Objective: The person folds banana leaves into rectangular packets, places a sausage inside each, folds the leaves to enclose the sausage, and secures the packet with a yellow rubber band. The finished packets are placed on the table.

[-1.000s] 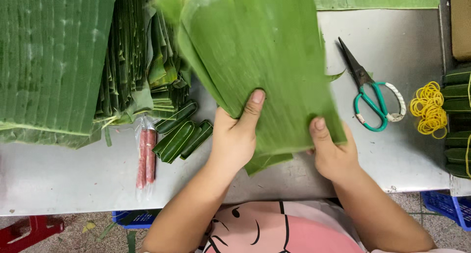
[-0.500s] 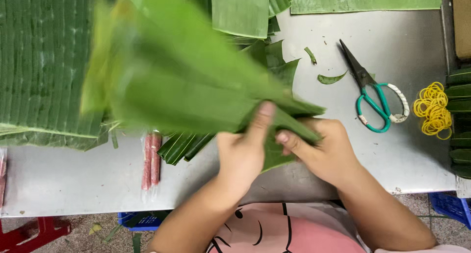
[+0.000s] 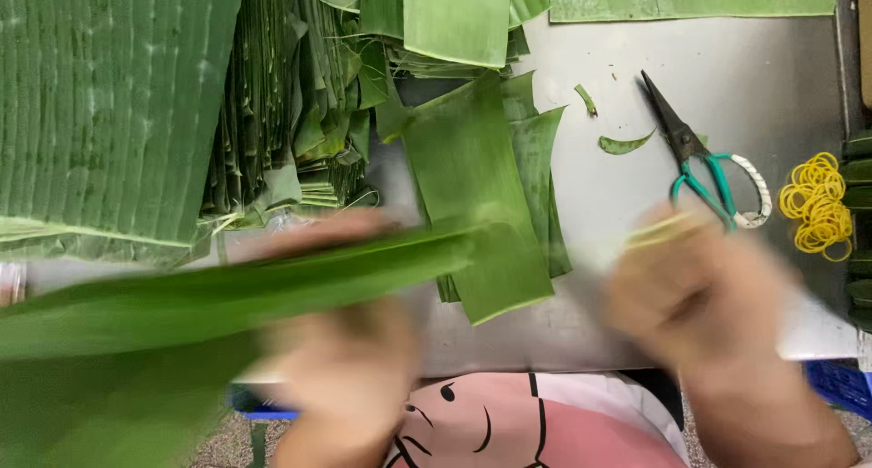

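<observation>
Both hands motion-blurred: left hand (image 3: 350, 377) gripping a smeared banana leaf (image 3: 209, 295), right hand (image 3: 699, 295) grip unreadable.

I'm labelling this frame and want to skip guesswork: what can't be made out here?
- Head view: left hand is motion-blurred; its grip on the folded banana leaf is unclear.
- Right hand is blurred too; the yellowish thing at its fingers can't be identified.
- The folded leaf runs off the left edge.
- Dark green bundles are cut by the right edge.
- Scissors: lower handle partly hidden by the right hand.
</observation>
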